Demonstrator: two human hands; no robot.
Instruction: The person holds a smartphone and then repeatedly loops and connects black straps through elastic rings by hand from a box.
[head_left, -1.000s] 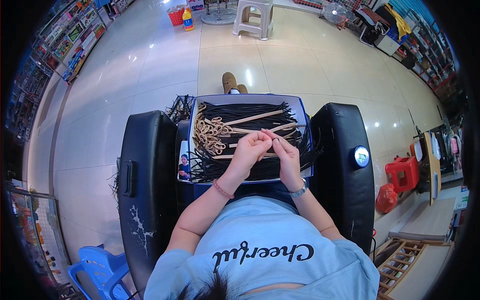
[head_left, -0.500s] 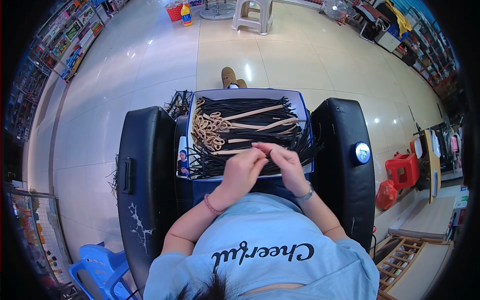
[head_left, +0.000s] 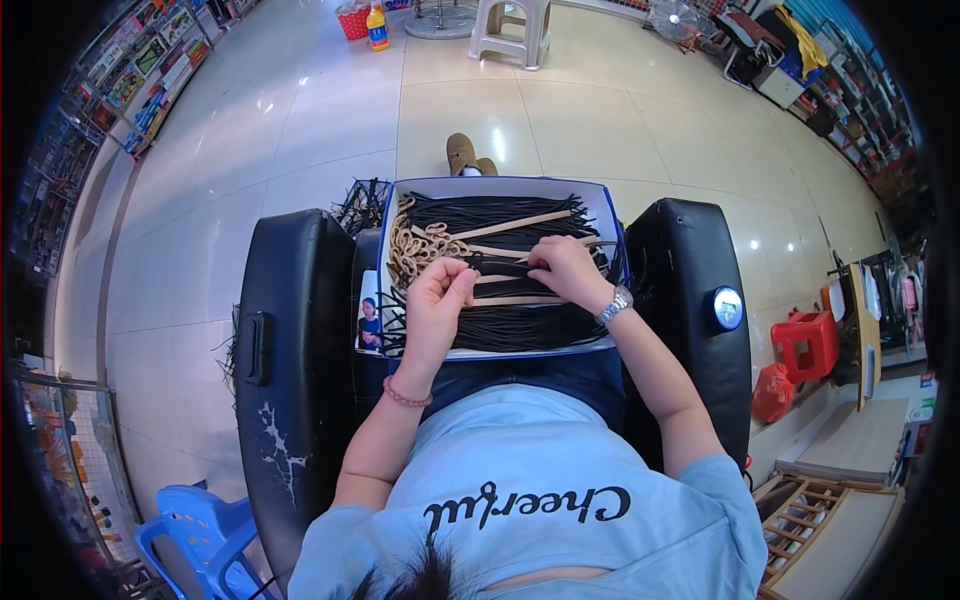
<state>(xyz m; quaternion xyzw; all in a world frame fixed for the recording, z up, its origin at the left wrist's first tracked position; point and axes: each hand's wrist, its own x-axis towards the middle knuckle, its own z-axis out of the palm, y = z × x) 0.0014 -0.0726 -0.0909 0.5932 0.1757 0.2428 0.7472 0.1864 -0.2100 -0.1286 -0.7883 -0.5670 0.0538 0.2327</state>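
A shallow white box with a blue rim [head_left: 612, 215] rests across my lap, filled with thin black cords [head_left: 530, 330] and several flat tan strips [head_left: 530, 219]. Tan looped ends [head_left: 415, 250] are heaped along its left side. My left hand [head_left: 440, 293] is closed in a pinch over the middle of the box, at the left end of a short black strip [head_left: 505, 268]. That strip stretches across to my right hand [head_left: 572, 272], whose fingers are closed on its other end. The fingertips partly hide both ends.
Black padded armrests flank the box, the left one [head_left: 290, 300] with peeling patches and the right one [head_left: 690, 290] bearing a round lit device [head_left: 724, 308]. More black cords [head_left: 360, 207] hang beyond the box's left corner. A blue plastic chair [head_left: 205, 535] stands at lower left.
My hands were together over the box's near edge. They have moved forward and apart, and a black strip now shows stretched between them.
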